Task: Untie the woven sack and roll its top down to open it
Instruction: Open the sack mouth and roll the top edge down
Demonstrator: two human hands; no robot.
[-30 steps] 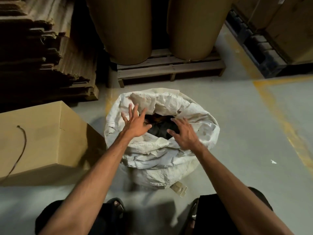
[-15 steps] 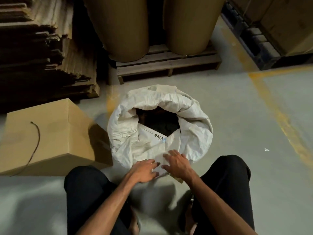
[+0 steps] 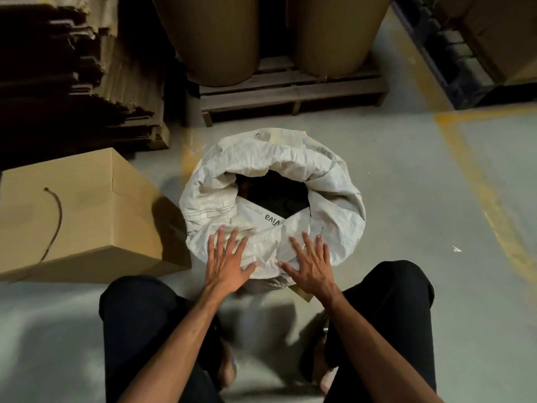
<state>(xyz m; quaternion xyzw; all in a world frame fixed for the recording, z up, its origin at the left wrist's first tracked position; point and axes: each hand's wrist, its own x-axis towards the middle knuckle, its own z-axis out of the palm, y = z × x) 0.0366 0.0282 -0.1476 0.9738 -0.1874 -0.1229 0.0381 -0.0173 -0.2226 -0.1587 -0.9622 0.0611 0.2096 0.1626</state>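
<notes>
A white woven sack (image 3: 334,184) stands on the floor in front of my knees. Its top is rolled down into a thick collar around a dark opening (image 3: 276,193). A white sheet printed "Viva" (image 3: 263,216) shows inside at the near edge. My left hand (image 3: 226,263) lies flat on the near left of the collar, fingers spread. My right hand (image 3: 312,264) lies flat on the near right of the collar, fingers spread too. Neither hand holds anything.
A closed cardboard box (image 3: 87,210) with a loose string (image 3: 55,219) on top sits left of the sack. Behind stand two big brown paper rolls (image 3: 212,39) on a wooden pallet (image 3: 290,91), stacked cardboard (image 3: 72,77) at far left, yellow floor lines (image 3: 479,181) at right.
My hands went from the sack's mouth down to its near side, then opened flat on the collar. The sack's top has been rolled lower and I have crouched.
</notes>
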